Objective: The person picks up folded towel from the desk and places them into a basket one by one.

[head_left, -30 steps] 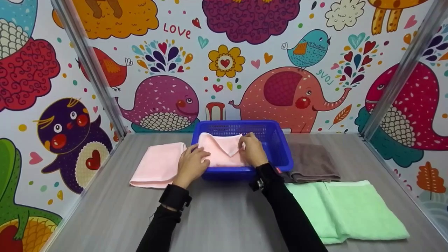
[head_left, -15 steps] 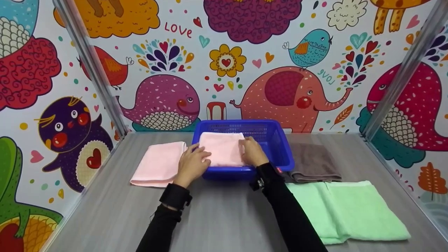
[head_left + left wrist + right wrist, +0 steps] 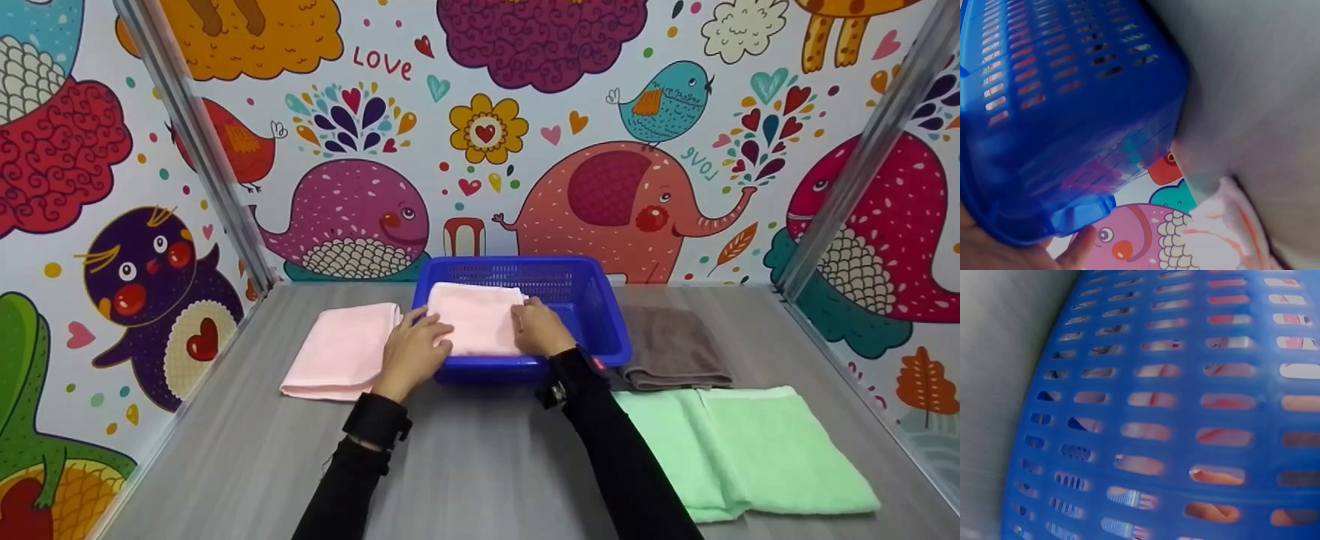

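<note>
A folded pink towel [image 3: 476, 321] lies inside a blue plastic basket [image 3: 487, 364], toward its left half, with the basket's floor showing to the right of it. The person's left hand [image 3: 415, 351] rests over the basket's left front corner, its fingers spread and lightly bent, the tips touching the towel's left part. The right hand [image 3: 541, 328] has its fingers curled at the towel's right edge and pinches it narrowly between thumb and fingers. Both arms wear black sleeves [image 3: 630, 457] and dark wrist bands [image 3: 376, 420].

The basket stands on a grey table [image 3: 480, 465]. A second pink towel [image 3: 337, 352], also folded, lies just beside it on the left, next to the left hand. On the right, a folded brown towel [image 3: 671, 349] sits close to the basket, and a larger green towel [image 3: 795, 457] lies nearer the person, partly hidden by the right sleeve. Behind the table stands a wall [image 3: 420, 112] printed with cartoon animals. Both wrist views look at the basket's slotted sides, and skin shows through some slots in the right one
</note>
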Motion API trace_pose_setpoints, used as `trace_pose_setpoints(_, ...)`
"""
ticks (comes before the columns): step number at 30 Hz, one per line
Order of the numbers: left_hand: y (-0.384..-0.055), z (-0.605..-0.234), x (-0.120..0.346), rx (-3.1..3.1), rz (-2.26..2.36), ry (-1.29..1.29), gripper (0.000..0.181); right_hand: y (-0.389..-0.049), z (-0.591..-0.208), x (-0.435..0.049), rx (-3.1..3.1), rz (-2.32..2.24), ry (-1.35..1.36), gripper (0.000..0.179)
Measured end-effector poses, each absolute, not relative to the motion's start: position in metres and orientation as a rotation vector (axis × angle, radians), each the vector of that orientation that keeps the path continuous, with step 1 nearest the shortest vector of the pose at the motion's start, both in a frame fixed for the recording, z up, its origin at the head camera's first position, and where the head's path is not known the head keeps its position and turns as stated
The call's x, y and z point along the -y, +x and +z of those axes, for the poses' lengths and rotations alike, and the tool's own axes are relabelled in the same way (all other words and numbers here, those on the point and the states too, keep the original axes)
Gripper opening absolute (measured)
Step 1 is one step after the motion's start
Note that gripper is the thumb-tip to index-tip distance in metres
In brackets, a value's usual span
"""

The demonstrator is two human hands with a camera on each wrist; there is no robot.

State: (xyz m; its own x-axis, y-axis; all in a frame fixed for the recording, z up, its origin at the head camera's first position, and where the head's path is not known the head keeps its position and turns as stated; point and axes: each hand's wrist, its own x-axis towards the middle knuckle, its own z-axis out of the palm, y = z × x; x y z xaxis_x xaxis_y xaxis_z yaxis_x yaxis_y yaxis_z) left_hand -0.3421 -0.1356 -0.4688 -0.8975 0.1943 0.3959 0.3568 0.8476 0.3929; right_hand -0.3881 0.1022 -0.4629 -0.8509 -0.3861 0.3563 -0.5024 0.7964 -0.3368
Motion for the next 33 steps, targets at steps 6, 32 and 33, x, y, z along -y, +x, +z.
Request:
trace_pose_setpoints(6,-0.344,-0.471,0.136,2.661,-0.657,-0.418,0.032,-0.386,-0.458,-0.103,2.685,0.697,0.563,0.018)
trace_pose_setpoints(32,-0.34,-0.496,0.308,3.005,-0.752,0.109,0.054,-0.347,-0.462,-0.228,2.71,0.959,0.206,0.053)
trace_pose_setpoints(33,-0.34,-0.497,0.31,3.02,-0.762,0.108,0.055,-0.348,-0.463,-0.228,2.708,0.976,0.196,0.053)
